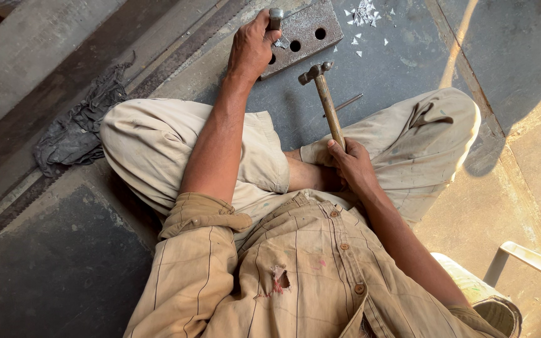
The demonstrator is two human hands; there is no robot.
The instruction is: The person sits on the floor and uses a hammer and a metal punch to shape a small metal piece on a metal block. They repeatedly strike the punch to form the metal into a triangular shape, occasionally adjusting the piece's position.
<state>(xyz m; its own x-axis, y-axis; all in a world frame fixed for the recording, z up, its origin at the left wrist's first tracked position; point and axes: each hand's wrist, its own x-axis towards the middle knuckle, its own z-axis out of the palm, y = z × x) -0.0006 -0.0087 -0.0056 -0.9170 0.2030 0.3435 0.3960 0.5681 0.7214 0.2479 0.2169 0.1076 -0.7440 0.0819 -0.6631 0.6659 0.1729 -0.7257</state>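
My left hand (253,45) is closed around a short metal punch (275,17), held upright on a rusty steel plate (311,28) with several round holes. My right hand (350,164) grips the wooden handle of a small hammer (322,81), whose metal head hangs raised a little below the plate. I sit cross-legged on the floor in beige trousers and a striped shirt with rolled sleeves.
Small bright metal chips (364,15) lie scattered beyond the plate. A thin metal rod (345,103) lies by the hammer. A crumpled dark rag (76,125) sits at the left beside long metal rails (39,56). A white plastic chair part (533,260) shows at the lower right.
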